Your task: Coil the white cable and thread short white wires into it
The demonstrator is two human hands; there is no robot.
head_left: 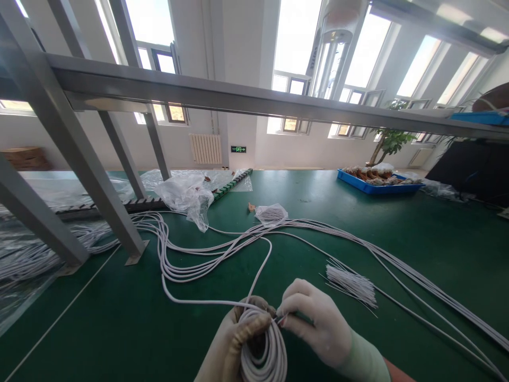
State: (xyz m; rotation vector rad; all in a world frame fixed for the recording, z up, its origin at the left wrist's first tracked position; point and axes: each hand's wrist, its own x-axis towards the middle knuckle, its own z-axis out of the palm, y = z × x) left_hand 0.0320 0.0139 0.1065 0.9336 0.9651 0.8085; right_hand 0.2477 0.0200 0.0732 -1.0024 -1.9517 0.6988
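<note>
- Presently: left hand (pixel 234 339) closed around white cable coil (pixel 264 353).
- Right hand (pixel 314 323) pinches tie at coil's top.
- Risk: loosened grip lets loops spring apart onto green table (pixel 119 318).

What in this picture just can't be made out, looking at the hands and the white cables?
- Coil of white cable: its lower part is cut off by the bottom edge of the head view.
- Left hand: wrist and palm lie under the coil and past the edge.
- What the right hand pinches at its fingertips: too small to tell.
- Blue tray: contents too far to name.
</note>
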